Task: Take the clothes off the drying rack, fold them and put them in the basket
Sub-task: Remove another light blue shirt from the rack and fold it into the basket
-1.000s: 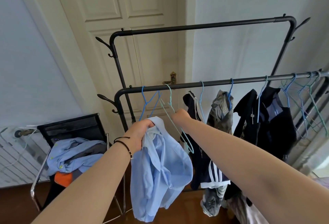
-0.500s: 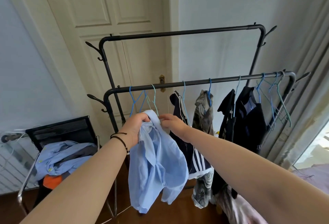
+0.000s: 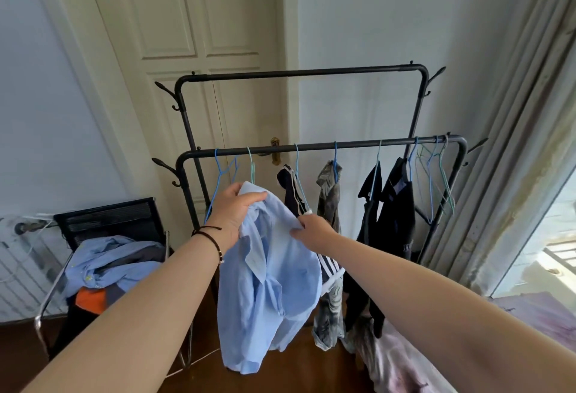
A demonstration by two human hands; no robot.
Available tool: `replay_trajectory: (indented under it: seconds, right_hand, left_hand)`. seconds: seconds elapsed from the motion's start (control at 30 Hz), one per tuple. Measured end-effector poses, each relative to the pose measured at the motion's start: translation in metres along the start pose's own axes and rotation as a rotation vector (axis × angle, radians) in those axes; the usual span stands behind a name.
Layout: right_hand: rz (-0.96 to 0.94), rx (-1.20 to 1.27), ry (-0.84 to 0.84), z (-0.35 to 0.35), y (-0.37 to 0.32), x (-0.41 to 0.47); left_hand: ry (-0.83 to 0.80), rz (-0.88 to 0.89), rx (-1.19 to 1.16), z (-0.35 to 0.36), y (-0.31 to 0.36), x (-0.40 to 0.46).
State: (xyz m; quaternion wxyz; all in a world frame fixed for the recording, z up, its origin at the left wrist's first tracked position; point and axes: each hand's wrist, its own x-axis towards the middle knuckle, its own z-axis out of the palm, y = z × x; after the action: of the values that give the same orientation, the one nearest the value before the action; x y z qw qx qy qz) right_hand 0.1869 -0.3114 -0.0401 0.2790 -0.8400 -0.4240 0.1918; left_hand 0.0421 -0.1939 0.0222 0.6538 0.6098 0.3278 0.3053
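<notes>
A light blue shirt (image 3: 274,283) hangs free of the rack in front of me. My left hand (image 3: 232,213) grips its collar at the top. My right hand (image 3: 313,230) pinches the fabric at the shirt's right shoulder. Behind stands the black drying rack (image 3: 311,146), with a dark striped garment (image 3: 296,199), a grey patterned garment (image 3: 328,205) and dark clothes (image 3: 396,211) on thin blue and green hangers. Bare hangers (image 3: 436,180) hang at the rail's right end, and two more at the left. No basket is in view.
A black chair (image 3: 106,221) at the left holds a heap of blue and orange clothes (image 3: 109,264). A white radiator (image 3: 18,268) stands at the far left, a cream door (image 3: 193,49) behind the rack, curtains (image 3: 514,143) at the right. Pale fabric (image 3: 530,314) lies at the lower right.
My right hand let go of the green hanger, dropped and took hold of the shirt's shoulder. The view pulled back from the rack; the shirt stays in my left hand.
</notes>
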Motion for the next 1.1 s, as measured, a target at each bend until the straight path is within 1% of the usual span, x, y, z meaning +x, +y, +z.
replay_trajectory:
  seconds: [0.1, 0.2, 0.33, 0.43, 0.5, 0.53, 0.57, 0.6, 0.63, 0.7, 0.73, 0.8, 0.87, 0.93, 1.0, 1.1]
  right_hand:
    - [0.019, -0.005, 0.058, -0.019, 0.004, -0.021]
    - [0.018, -0.048, 0.136, -0.035, 0.015, -0.043]
    - [0.067, -0.129, 0.180, -0.050, 0.036, -0.080]
    - [0.190, -0.099, 0.176, -0.056, 0.047, -0.097]
    - [0.305, -0.003, 0.110, -0.063, 0.051, -0.106]
    - [0.350, -0.041, 0.055, -0.068, 0.052, -0.108]
    - [0.445, -0.053, 0.035, -0.071, 0.051, -0.115]
    - [0.573, 0.086, 0.001, -0.077, 0.046, -0.117]
    - [0.600, 0.297, 0.033, -0.082, 0.045, -0.115]
    - [0.695, 0.297, -0.027, -0.096, 0.042, -0.121]
    - [0.670, 0.268, -0.042, -0.104, 0.042, -0.124]
    - [0.567, 0.245, -0.006, -0.117, 0.037, -0.138]
    - [0.468, 0.241, 0.103, -0.128, 0.035, -0.152]
    - [0.377, 0.266, 0.176, -0.133, 0.043, -0.161]
    - [0.321, 0.305, 0.217, -0.137, 0.049, -0.169]
    - [0.256, 0.276, 0.266, -0.147, 0.055, -0.175]
  left_hand:
    - [0.079, 0.074, 0.076, 0.010, 0.002, -0.021]
    - [0.189, 0.181, 0.292, 0.016, -0.002, -0.037]
    - [0.299, 0.321, 0.594, 0.018, -0.013, -0.059]
    - [0.324, 0.379, 0.792, 0.023, -0.019, -0.074]
    - [0.327, 0.346, 0.874, 0.032, -0.021, -0.081]
    - [0.312, 0.320, 0.891, 0.038, -0.021, -0.084]
    - [0.282, 0.286, 0.888, 0.044, -0.022, -0.086]
    - [0.245, 0.243, 0.856, 0.051, -0.022, -0.090]
    - [0.205, 0.194, 0.794, 0.056, -0.023, -0.091]
    - [0.128, 0.114, 0.568, 0.067, -0.021, -0.100]
    - [0.087, 0.070, 0.438, 0.071, -0.018, -0.105]
    - [-0.005, -0.015, 0.225, 0.082, -0.011, -0.117]
    - [-0.071, -0.072, 0.153, 0.090, -0.006, -0.126]
    - [-0.120, -0.106, 0.170, 0.100, -0.001, -0.135]
    - [-0.212, -0.080, 0.213, 0.110, -0.001, -0.136]
    - [-0.342, -0.023, 0.319, 0.121, 0.005, -0.145]
